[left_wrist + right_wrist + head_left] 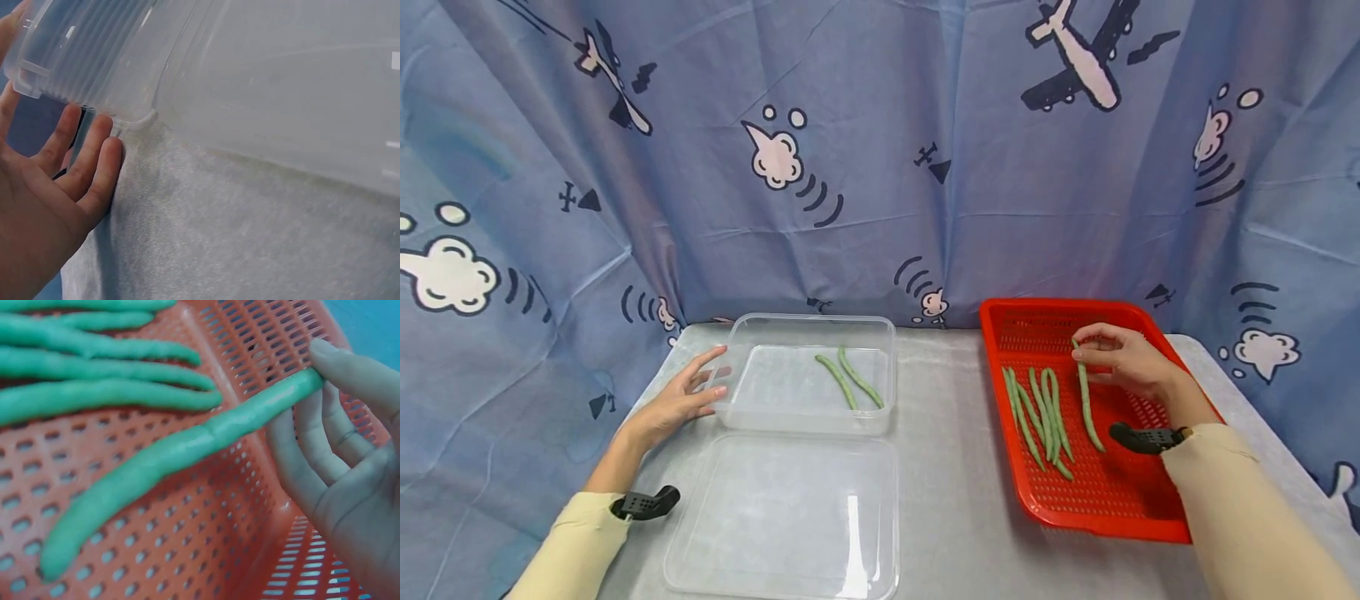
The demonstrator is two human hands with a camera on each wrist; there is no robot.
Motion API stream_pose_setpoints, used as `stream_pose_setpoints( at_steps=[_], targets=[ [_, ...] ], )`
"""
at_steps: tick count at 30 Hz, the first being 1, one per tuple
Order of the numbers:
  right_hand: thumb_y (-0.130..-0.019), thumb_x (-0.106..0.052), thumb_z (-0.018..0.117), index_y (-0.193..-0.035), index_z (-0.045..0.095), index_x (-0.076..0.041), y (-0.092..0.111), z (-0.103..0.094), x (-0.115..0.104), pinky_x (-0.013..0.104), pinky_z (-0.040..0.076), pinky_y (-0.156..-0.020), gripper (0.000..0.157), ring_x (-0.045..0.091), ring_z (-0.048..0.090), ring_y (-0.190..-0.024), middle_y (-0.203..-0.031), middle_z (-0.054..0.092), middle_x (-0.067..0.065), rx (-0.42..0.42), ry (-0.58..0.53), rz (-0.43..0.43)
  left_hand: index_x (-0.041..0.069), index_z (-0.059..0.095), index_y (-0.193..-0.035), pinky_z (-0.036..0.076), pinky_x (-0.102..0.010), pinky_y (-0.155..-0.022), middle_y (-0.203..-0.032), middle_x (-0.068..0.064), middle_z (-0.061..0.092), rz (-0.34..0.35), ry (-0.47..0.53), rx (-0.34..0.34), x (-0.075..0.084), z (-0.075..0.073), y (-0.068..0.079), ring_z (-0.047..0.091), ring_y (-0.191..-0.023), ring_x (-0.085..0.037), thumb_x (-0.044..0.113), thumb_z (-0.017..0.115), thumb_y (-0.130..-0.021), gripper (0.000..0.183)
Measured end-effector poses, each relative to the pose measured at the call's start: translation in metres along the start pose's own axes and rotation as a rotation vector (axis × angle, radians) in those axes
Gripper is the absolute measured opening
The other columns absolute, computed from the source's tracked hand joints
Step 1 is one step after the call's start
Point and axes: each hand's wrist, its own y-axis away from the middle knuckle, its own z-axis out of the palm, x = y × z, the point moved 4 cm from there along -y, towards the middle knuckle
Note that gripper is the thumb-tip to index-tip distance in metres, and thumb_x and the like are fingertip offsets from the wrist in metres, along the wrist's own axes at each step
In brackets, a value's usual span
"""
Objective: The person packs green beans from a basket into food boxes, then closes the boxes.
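My right hand (1123,360) pinches one end of a green bean (181,450) between thumb and fingertips. The bean slants down over the red plastic basket (1120,523), inside its walls. Left of it in the basket lie several more green beans (1047,412), roughly side by side. My left hand (679,404) is at the left end of a clear plastic box (805,422), its fingers spread and only slightly bent against the wall and rim. In that box, toward its right side, two green beans (859,379) lie on the bottom.
A clear, flat lid (782,517) lies on the pale grey tabletop (943,467) in front of the box. Bare table separates the box from the basket. Behind everything hangs a blue printed curtain (865,250), which also runs down both sides.
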Motion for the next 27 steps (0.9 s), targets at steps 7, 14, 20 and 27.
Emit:
stream_pose_setpoints(
  at_steps=[7,14,20,27],
  targets=[
    [-0.098,0.004,0.065,-0.121,0.065,-0.006,-0.002,-0.004,-0.016,0.036,0.057,-0.077,0.025,0.018,0.065,-0.094,-0.101,0.067,0.0,0.08,-0.162,-0.079,0.018,0.016,-0.164,0.03,-0.067,-0.104,-0.162,-0.028,0.005,0.006,0.015,0.005,-0.003,-0.001,0.001,0.004,-0.147,-0.047,0.012,0.059,-0.104,0.075],
    [-0.098,0.002,0.065,-0.12,0.067,-0.009,-0.002,-0.005,-0.035,0.034,0.058,-0.075,0.024,0.016,0.063,-0.09,-0.102,0.066,0.0,0.137,-0.235,-0.091,0.017,0.017,-0.164,0.029,-0.069,-0.104,-0.162,-0.028,0.001,-0.004,0.01,0.005,-0.005,-0.003,0.003,0.005,-0.146,-0.048,0.013,0.062,-0.103,0.075],
    [-0.096,0.0,0.069,-0.116,0.07,-0.014,-0.009,0.001,-0.056,0.033,0.057,-0.074,0.024,0.015,0.062,-0.092,-0.099,0.065,-0.001,0.209,-0.223,-0.129,0.021,0.023,-0.163,0.036,-0.064,-0.102,-0.161,-0.028,0.009,-0.002,-0.009,0.014,-0.002,-0.006,0.0,0.011,-0.146,-0.046,0.014,0.064,-0.102,0.074],
    [-0.095,0.001,0.07,-0.121,0.068,-0.01,-0.021,0.019,-0.092,0.032,0.057,-0.074,0.028,0.016,0.062,-0.093,-0.098,0.065,0.0,0.236,-0.329,-0.195,0.013,0.031,-0.16,0.048,-0.047,-0.087,-0.154,-0.03,0.024,0.022,-0.119,0.053,0.006,-0.008,-0.003,0.032,-0.134,-0.046,0.014,0.07,-0.098,0.073]
  ],
)
